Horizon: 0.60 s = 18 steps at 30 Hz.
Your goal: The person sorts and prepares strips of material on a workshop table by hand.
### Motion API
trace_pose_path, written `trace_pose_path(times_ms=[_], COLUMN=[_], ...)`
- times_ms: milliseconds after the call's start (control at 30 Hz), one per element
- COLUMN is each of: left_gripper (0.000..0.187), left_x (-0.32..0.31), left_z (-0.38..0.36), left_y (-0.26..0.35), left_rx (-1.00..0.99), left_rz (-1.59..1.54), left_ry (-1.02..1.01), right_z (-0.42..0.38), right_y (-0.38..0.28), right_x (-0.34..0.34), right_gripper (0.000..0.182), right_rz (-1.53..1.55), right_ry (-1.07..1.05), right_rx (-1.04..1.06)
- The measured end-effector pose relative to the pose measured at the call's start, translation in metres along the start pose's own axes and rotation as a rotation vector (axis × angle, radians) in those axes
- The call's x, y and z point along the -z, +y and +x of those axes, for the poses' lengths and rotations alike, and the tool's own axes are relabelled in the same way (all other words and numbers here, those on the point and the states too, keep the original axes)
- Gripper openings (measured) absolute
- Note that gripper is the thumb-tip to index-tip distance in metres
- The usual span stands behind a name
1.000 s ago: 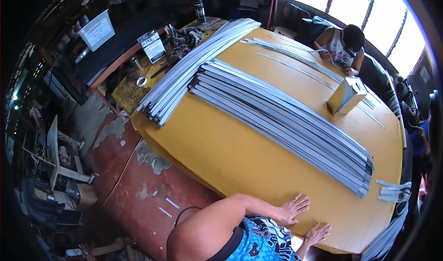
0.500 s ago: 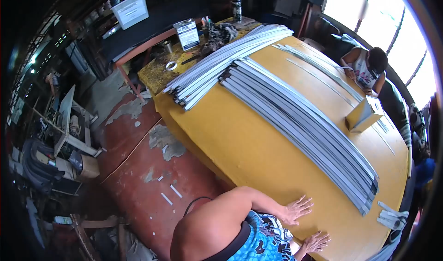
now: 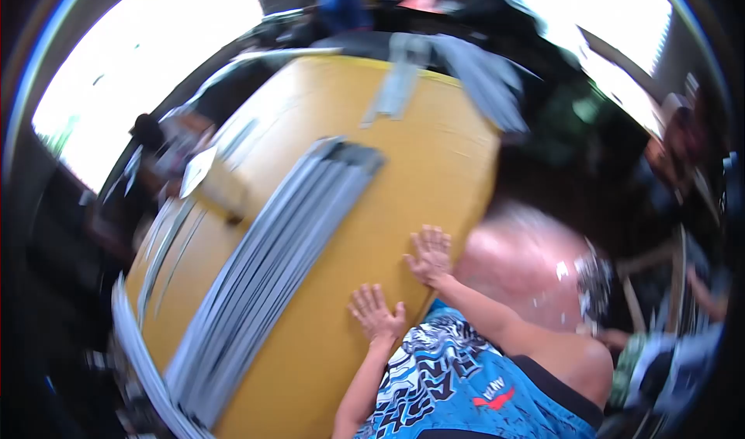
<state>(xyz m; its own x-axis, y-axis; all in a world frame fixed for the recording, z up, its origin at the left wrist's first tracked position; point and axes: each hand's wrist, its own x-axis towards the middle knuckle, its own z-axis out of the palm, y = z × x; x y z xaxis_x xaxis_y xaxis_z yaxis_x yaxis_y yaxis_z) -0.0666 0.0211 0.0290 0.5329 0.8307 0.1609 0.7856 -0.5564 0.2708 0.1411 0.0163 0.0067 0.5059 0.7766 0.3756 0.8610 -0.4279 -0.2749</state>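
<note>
My left hand (image 3: 376, 312) rests palm down on the yellow tabletop (image 3: 423, 156), its fingers spread and holding nothing. Farther along, close to the table's right edge, my right hand (image 3: 428, 254) also lies flat with fingers apart. Left of both hands stretches a long bundle of grey-white flat strips (image 3: 272, 260), laid lengthwise and touched by neither hand. Motion blurs the view somewhat.
At the far end, short pale strips (image 3: 397, 82) lie near a grey bundle (image 3: 481, 82) drooping over the edge. A yellow box-shaped can (image 3: 217, 187) stands on the left, beside another person (image 3: 174, 140). More strips (image 3: 140, 346) lie lower left. Reddish floor (image 3: 528, 268) shows at right.
My view has swung round to the right, toward the table's other end. Both hands remain open and flat on the tabletop; the long strip bundle now appears to their left.
</note>
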Motion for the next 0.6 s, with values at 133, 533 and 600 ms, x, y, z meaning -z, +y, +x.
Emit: trace_pose_path(times_ms=[133,533,600], left_gripper=[0.082,0.078,0.077], left_x=[0.009,0.005,0.004], left_z=[0.002,-0.004,-0.003], left_y=[0.009,0.007,0.007], left_rx=[-0.021,0.006,-0.002], left_rz=[0.050,0.043,0.048], left_ry=[-0.055,-0.004,0.015], right_z=[0.005,0.000,-0.001], right_y=[-0.003,0.000,0.002], right_x=[0.021,0.023,0.023], right_gripper=[0.066,0.066,0.066], right_rz=[0.042,0.112,0.123], right_ry=[-0.105,-0.176,-0.188], right_rx=[-0.056,-0.099,-0.086])
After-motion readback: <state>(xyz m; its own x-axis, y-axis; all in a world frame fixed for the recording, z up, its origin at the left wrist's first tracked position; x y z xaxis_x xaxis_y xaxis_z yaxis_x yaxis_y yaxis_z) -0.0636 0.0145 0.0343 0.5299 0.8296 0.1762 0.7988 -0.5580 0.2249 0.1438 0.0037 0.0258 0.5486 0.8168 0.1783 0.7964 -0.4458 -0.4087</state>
